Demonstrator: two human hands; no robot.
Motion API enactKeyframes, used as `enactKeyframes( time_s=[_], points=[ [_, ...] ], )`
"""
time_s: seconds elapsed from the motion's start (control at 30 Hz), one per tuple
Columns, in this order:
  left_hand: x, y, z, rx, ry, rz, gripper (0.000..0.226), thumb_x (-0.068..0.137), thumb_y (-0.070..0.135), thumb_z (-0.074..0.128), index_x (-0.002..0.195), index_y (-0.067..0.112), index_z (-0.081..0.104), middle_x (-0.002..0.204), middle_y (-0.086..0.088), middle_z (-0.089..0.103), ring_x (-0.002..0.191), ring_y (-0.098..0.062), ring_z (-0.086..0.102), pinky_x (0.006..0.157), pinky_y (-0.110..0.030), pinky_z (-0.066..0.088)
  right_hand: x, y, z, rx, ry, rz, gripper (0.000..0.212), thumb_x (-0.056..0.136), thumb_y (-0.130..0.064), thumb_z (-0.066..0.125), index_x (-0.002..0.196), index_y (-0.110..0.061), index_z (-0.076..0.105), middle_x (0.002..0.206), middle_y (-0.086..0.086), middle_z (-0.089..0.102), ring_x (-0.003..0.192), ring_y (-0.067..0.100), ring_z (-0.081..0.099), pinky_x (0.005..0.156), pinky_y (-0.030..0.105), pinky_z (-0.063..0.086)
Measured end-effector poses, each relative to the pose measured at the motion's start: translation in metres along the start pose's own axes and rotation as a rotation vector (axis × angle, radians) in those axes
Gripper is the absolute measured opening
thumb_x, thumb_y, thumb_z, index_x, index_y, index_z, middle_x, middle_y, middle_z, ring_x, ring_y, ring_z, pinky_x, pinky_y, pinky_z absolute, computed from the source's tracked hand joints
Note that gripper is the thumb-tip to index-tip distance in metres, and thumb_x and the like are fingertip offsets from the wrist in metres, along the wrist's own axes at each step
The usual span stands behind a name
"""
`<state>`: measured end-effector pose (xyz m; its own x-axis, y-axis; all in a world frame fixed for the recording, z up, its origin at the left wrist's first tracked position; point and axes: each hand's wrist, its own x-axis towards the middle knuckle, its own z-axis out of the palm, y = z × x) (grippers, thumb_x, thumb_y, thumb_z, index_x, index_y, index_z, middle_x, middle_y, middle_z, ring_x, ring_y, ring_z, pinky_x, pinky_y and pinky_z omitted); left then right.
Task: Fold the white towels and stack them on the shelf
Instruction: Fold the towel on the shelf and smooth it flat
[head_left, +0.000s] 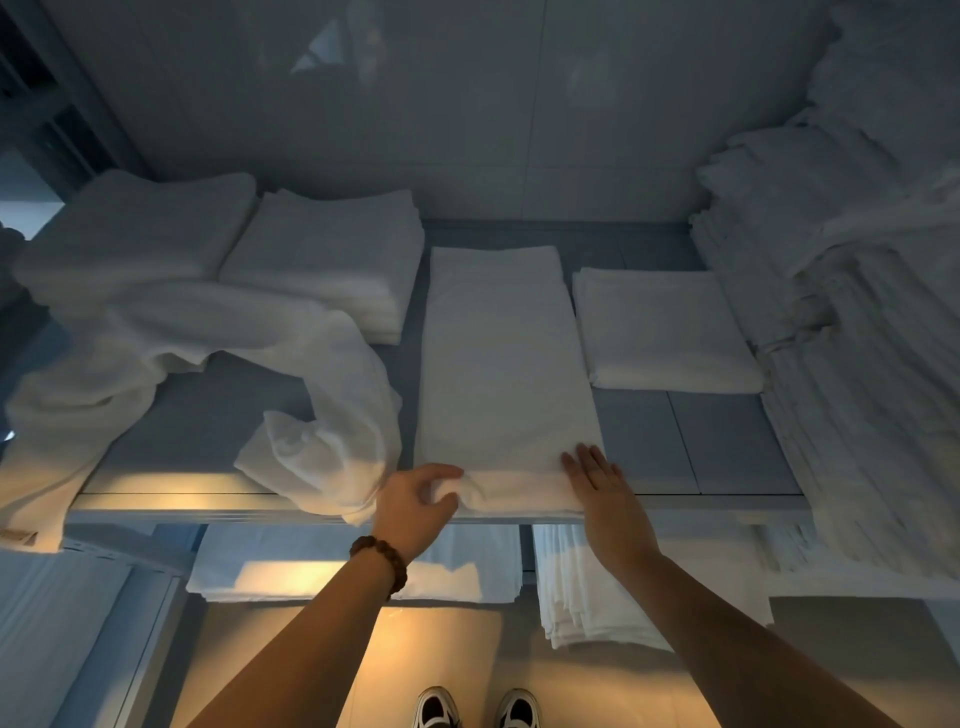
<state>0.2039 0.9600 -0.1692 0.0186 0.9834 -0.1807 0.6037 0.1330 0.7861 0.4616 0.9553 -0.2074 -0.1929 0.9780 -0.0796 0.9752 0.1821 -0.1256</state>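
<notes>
Left hand (415, 501) pinches towel (506, 364); right hand (602, 480) presses flat.

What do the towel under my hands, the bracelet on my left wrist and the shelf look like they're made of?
The long towel: soft matte white fabric, probably cotton; it bunches where the left hand pinches it. The bracelet: round dark brown beads, likely wood. The shelf: smooth pale panels with seams, maybe painted metal or laminate; dim light leaves it open.
</notes>
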Motion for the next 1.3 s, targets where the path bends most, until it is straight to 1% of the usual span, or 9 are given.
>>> enactKeyframes(
  time_s=[0.1, 0.43, 0.53, 0.67, 0.83, 0.93, 1.03, 1.2, 1.3],
  points=[
    [0.001, 0.0, -0.007, -0.337, -0.079, -0.041, 0.033, 0.088, 0.003, 0.057, 0.1, 0.033, 0.065, 0.109, 0.008, 0.064, 0.102, -0.007, 0.058, 0.081, -0.01, 0.044, -0.001, 0.001, 0.002, 0.007, 0.002, -0.007, 0.08, 0.089, 0.009, 0.038, 0.149, -0.018, -0.005, 0.159, 0.005, -0.007, 0.146, 0.02, -0.009, 0.115, 0.031, -0.009],
    [-0.001, -0.001, -0.01, -0.238, 0.02, 0.042, 0.039, 0.083, 0.001, 0.063, 0.094, 0.038, 0.062, 0.103, 0.02, 0.059, 0.059, 0.0, 0.049, 0.06, -0.009, 0.046, -0.002, 0.0, 0.002, -0.012, 0.004, -0.019, 0.076, 0.089, 0.01, 0.036, 0.149, -0.016, -0.003, 0.159, 0.008, -0.005, 0.146, 0.023, -0.007, 0.115, 0.032, -0.007],
    [-0.001, -0.001, -0.008, -0.12, 0.089, 0.019, 0.035, 0.084, -0.001, 0.059, 0.093, 0.032, 0.063, 0.101, 0.007, 0.058, 0.073, 0.0, 0.05, 0.067, -0.005, 0.041, -0.002, 0.0, 0.002, -0.022, -0.011, -0.011, 0.077, 0.089, 0.009, 0.037, 0.149, -0.016, -0.004, 0.159, 0.008, -0.007, 0.146, 0.024, -0.008, 0.115, 0.032, -0.008],
    [-0.009, 0.001, -0.004, 0.056, 0.265, -0.099, 0.022, 0.087, 0.0, 0.053, 0.093, 0.017, 0.065, 0.106, -0.005, 0.05, 0.073, -0.006, 0.049, 0.078, -0.016, 0.047, -0.003, 0.002, 0.002, -0.053, -0.078, -0.017, 0.079, 0.09, 0.004, 0.04, 0.148, -0.016, -0.011, 0.158, 0.009, -0.012, 0.146, 0.025, -0.012, 0.115, 0.034, -0.007],
    [0.002, 0.025, 0.018, 0.367, 0.261, 0.269, 0.025, 0.083, 0.004, 0.056, 0.103, 0.012, 0.067, 0.117, -0.01, 0.056, 0.103, -0.025, 0.055, 0.093, -0.029, 0.042, -0.003, 0.001, -0.013, -0.037, -0.064, -0.052, 0.062, 0.09, -0.037, 0.03, 0.148, -0.018, 0.021, 0.158, 0.008, 0.015, 0.146, 0.024, 0.008, 0.119, 0.043, 0.003],
    [0.029, 0.035, 0.043, 0.596, 0.013, 0.303, 0.044, 0.096, 0.023, 0.039, 0.14, 0.02, 0.04, 0.155, -0.007, 0.022, 0.143, -0.026, 0.016, 0.115, -0.037, 0.015, 0.019, -0.011, -0.019, 0.006, 0.064, -0.054, 0.053, 0.096, -0.037, 0.025, 0.145, -0.018, 0.033, 0.154, 0.008, 0.027, 0.145, 0.025, 0.019, 0.119, 0.045, 0.009],
    [0.049, 0.026, 0.066, 0.687, -0.153, 0.264, 0.052, 0.1, 0.042, 0.017, 0.149, 0.031, 0.004, 0.158, 0.002, -0.01, 0.143, -0.02, -0.017, 0.114, -0.038, -0.011, 0.044, -0.028, -0.011, 0.016, -0.01, -0.06, 0.051, 0.101, -0.037, 0.022, 0.149, -0.024, 0.015, 0.159, 0.004, 0.006, 0.147, 0.023, -0.001, 0.118, 0.043, -0.001],
    [0.049, -0.018, 0.066, 0.855, -0.095, 0.281, 0.057, 0.09, 0.057, -0.004, 0.142, 0.038, -0.019, 0.154, 0.005, -0.02, 0.139, -0.019, -0.025, 0.113, -0.041, -0.014, 0.047, -0.019, 0.006, -0.067, -0.088, -0.033, 0.059, 0.097, -0.052, 0.009, 0.144, -0.031, -0.019, 0.154, -0.004, -0.024, 0.143, 0.02, -0.022, 0.118, 0.045, -0.01],
    [0.045, -0.026, 0.058, 0.864, -0.079, 0.27, 0.06, 0.085, 0.058, -0.015, 0.141, 0.037, -0.022, 0.155, 0.004, -0.018, 0.14, -0.02, -0.022, 0.113, -0.041, -0.014, 0.03, -0.001, 0.009, -0.085, -0.075, 0.044, 0.06, 0.096, -0.053, 0.005, 0.141, -0.029, -0.027, 0.153, 0.0, -0.025, 0.142, 0.022, -0.022, 0.118, 0.044, -0.007]
  ],
)
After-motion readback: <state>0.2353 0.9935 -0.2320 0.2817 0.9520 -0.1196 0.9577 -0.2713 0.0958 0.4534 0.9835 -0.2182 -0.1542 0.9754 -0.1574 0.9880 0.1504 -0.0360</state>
